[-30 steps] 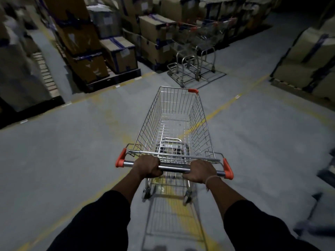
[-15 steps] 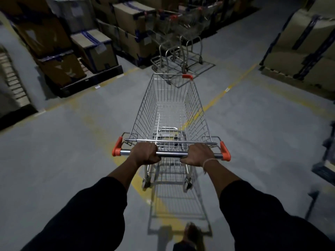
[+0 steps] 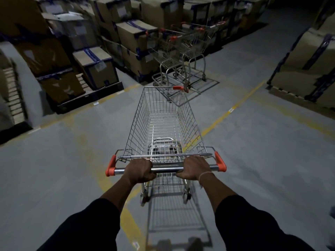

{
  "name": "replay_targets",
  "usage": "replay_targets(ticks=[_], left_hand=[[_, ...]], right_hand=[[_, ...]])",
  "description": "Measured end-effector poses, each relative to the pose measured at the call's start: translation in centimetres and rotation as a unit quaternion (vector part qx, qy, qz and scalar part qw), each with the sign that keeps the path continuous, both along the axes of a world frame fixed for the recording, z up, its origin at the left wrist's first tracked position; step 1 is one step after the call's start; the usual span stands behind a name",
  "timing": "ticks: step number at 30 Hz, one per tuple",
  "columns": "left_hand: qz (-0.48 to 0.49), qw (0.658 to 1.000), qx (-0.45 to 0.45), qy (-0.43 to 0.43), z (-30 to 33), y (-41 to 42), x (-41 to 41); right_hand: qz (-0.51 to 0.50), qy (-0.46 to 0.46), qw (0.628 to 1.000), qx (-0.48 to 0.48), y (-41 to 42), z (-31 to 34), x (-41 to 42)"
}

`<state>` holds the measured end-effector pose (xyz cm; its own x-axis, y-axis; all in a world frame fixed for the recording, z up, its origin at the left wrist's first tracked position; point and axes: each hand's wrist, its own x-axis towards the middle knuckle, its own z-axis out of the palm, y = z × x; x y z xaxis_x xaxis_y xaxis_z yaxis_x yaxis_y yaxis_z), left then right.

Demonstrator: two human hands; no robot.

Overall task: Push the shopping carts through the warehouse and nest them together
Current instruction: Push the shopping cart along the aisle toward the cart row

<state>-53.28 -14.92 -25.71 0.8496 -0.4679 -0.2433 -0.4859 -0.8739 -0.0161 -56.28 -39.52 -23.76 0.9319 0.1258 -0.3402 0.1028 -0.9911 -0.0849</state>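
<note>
Head view: both hands' fingers wrap cart handle [image 3: 165,169]; parked carts [image 3: 183,51] ahead, boxes [image 3: 134,44] beside.

Grey concrete floor [image 3: 253,160], dimly lit, crossed by worn yellow painted lines [image 3: 223,116]. Landmark: silver wire shopping cart with orange handle ends [image 3: 163,124], standing on its wheels. Just beyond its front: nested row of matching wire carts [image 3: 181,49]. Left of it: stacked brown cardboard boxes [image 3: 94,67] on dark pallets. Right: wrapped tan cartons [image 3: 304,66].
</note>
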Motion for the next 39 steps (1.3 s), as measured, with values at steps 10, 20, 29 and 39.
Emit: replay_targets(ticks=[10,20,29,39], left_hand=[[0.030,0.999,-0.031,-0.005,-0.4,-4.0,15.0],[0.047,0.998,-0.032,0.001,-0.2,-7.0,32.6],[0.057,0.998,-0.024,0.006,-0.1,-9.7,45.2],[0.114,0.993,-0.032,-0.007,0.4,-15.0,59.2]], right_hand=[[0.036,-0.024,0.999,-0.024,-4.3,-0.1,16.3],[0.047,-0.005,0.998,-0.042,-7.0,-0.2,34.7],[0.062,-0.010,0.997,-0.043,-9.8,-0.3,48.1],[0.114,-0.016,0.993,-0.036,-14.9,-0.2,64.5]])
